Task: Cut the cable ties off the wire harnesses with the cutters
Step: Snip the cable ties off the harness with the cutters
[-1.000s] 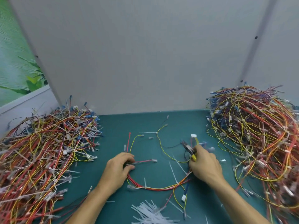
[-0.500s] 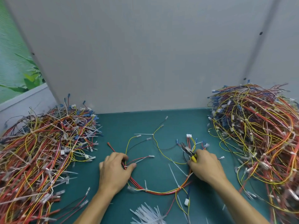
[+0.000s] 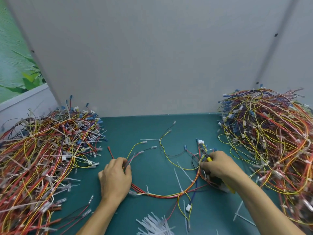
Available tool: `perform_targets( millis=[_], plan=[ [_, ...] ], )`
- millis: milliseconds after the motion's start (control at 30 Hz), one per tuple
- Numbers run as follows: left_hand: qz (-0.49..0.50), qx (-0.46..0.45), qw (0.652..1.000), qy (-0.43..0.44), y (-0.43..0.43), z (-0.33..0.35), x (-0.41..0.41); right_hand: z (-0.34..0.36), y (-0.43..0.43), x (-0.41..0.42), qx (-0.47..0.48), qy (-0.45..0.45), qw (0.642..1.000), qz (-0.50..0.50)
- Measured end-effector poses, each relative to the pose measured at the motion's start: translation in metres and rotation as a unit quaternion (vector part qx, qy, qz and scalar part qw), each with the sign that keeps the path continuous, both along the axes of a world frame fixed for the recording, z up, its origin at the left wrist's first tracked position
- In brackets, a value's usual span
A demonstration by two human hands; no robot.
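"Which one is being worked on, out of all that?"

"The long wire harness (image 3: 169, 195) of red, orange and yellow strands, lying in a curve on the teal table mat (image 3: 135, 129) between the two arms. The left hand (image 3: 116, 177) has its fingers curled round the harness's left end, holding it down. The right hand (image 3: 218, 168) is wrapped round the small yellow-handled cutters (image 3: 205, 155). Their nose points away, in among the wires at the right end, just below a white plastic connector (image 3: 201, 141)."

"Is a tie between the blades?"

"Can't tell from here; the tips are lost among the strands. Several thin white nylon cable ties (image 3: 147, 192) sit along the bundle, tails sticking out."

"Looks fiddly."

"I'd say so. The harness is light and floppy, so it will likely slide or spring unless it's held close to each tie. The ties look stiff and snug, so the blade must catch the strap without nicking insulation. I'd grip the thick bundle just beside the tie, not the thin branches."

"And the rest?"

"A tangled left heap of harnesses (image 3: 42, 158), a right heap of harnesses (image 3: 271, 141), and snipped white tie strips (image 3: 152, 224) at the near edge."
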State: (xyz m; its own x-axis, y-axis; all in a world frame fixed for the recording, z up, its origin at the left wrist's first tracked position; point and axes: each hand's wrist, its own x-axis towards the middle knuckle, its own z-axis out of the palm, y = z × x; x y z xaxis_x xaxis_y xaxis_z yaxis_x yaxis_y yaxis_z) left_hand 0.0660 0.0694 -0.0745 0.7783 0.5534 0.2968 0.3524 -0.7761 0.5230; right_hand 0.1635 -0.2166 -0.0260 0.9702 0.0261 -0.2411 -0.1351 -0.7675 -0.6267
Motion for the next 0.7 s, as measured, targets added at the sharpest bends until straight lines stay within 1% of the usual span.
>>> perform_targets(
  millis=[233, 333, 400, 467, 600, 700],
  plan=[
    [0.009, -0.047, 0.998, -0.035, -0.002, 0.006, -0.004, 0.006, 0.000, -0.002, -0.027, 0.009, 0.999, 0.026],
    [-0.002, -0.053, 0.998, -0.026, 0.000, 0.006, -0.005, 0.013, -0.007, -0.002, 0.016, 0.012, 0.999, 0.033],
    [-0.015, -0.062, 0.998, -0.021, 0.001, 0.007, -0.005, 0.018, -0.015, -0.001, 0.052, -0.021, 0.998, 0.035],
    [-0.027, -0.074, 0.997, -0.020, 0.003, 0.009, -0.005, 0.023, -0.024, -0.002, 0.050, -0.073, 0.995, 0.040],
    [-0.053, -0.083, 0.995, -0.004, 0.008, 0.012, -0.005, 0.022, -0.029, -0.001, -0.034, -0.154, 0.984, 0.078],
    [-0.069, -0.057, 0.996, 0.013, 0.012, 0.015, -0.007, 0.008, -0.020, -0.002, -0.078, -0.190, 0.968, 0.144]
  ],
)
